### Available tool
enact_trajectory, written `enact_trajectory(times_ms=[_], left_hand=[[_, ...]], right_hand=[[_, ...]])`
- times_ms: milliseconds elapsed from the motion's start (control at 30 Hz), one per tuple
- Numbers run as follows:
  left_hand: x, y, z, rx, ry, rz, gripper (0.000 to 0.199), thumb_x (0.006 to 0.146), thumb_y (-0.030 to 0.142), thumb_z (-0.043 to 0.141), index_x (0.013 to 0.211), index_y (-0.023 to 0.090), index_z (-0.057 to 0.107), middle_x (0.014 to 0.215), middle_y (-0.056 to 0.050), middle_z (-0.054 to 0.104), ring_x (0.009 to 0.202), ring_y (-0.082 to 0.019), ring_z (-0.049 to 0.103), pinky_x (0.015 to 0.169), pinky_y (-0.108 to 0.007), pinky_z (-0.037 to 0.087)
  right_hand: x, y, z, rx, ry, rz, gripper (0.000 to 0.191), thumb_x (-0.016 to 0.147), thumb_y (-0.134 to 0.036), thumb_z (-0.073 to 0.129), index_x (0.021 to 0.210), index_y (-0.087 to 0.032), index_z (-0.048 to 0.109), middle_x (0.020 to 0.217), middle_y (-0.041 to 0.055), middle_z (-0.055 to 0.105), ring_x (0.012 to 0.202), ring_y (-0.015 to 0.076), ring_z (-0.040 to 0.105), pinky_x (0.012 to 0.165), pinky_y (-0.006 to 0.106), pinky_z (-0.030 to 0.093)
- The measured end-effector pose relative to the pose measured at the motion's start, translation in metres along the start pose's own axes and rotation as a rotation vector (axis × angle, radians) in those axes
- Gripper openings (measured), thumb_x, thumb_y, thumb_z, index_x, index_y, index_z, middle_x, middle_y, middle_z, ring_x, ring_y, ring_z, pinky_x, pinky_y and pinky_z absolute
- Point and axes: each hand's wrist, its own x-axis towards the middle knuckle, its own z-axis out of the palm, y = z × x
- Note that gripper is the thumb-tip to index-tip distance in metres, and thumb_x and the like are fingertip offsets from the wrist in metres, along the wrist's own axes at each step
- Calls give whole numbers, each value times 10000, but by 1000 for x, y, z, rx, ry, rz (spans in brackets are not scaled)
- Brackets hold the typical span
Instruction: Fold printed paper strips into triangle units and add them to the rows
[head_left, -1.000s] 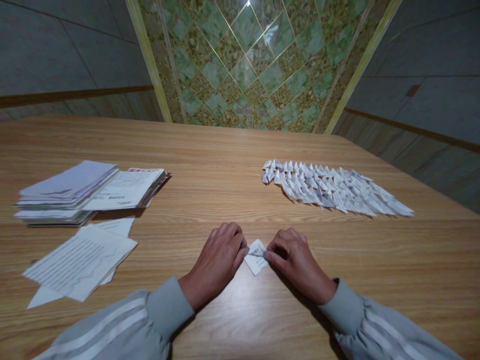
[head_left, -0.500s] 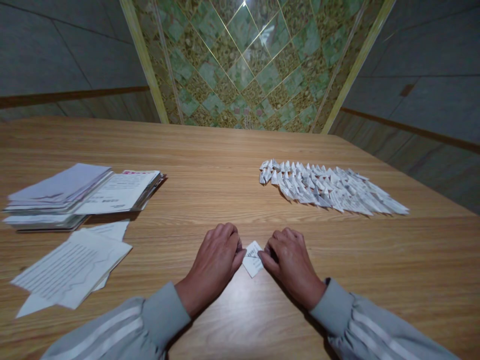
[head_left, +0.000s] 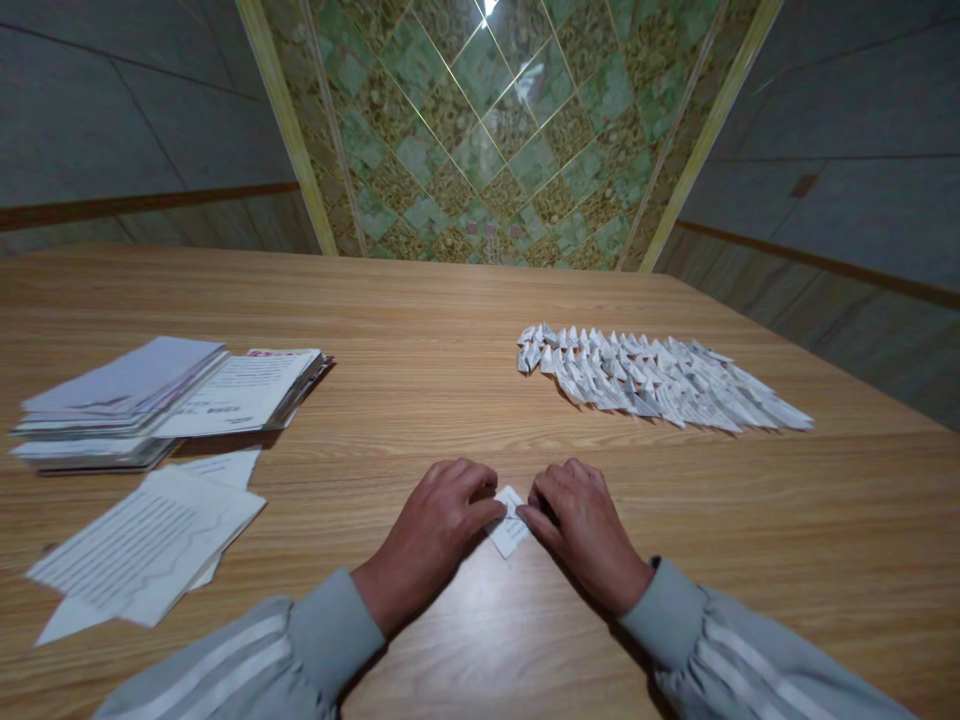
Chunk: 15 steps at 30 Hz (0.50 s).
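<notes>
A small folded piece of printed white paper (head_left: 510, 537) lies on the table between my two hands, its lower corner pointing toward me. My left hand (head_left: 448, 515) is closed at the paper's left side, with the thumb over its upper left part. On the right edge, my right hand (head_left: 577, 520) pinches the paper between thumb and curled fingers. Both hands partly cover the paper, so its side corners are hidden.
On the wooden table (head_left: 405, 370), a stack of papers and booklets (head_left: 142, 375) sits at the left. Nearer me are several loose written sheets (head_left: 142, 545). Rows of small folded paper pieces (head_left: 645, 375) stand at the right. A tiled wall (head_left: 487, 150) rises behind.
My left hand has shifted slightly right, its thumb now reaching further over the folded paper. My right hand has stayed in nearly the same place.
</notes>
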Motion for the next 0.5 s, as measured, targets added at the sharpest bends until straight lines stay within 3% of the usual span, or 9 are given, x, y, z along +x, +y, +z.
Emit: enact_trajectory(times_ms=[233,367,500], left_hand=[[-1,-1,-4,-21,-28,0,94,883,181,673,928,245,726,888,-31,657,855,-209,545,726,-330,370],[-1,0,-4,-57,-40,-27,118,872,161,683,937,243,736,884,-36,660,858,-212,552,719,-324,378],[-2,-2,-2,-116,-52,-76,128,890,153,656,924,245,738,887,-34,661,865,-213,558,719,-324,387]], right_hand=[[-2,11,-10,-108,-39,-102,121,871,-265,703,859,-187,611,868,36,637,878,236,521,869,390,335],[-4,12,-11,-69,7,-145,31,918,-204,624,893,-187,629,871,41,641,860,220,511,840,371,343],[-5,5,-8,-19,52,-347,105,965,-216,542,968,-213,648,883,42,652,873,216,494,891,394,331]])
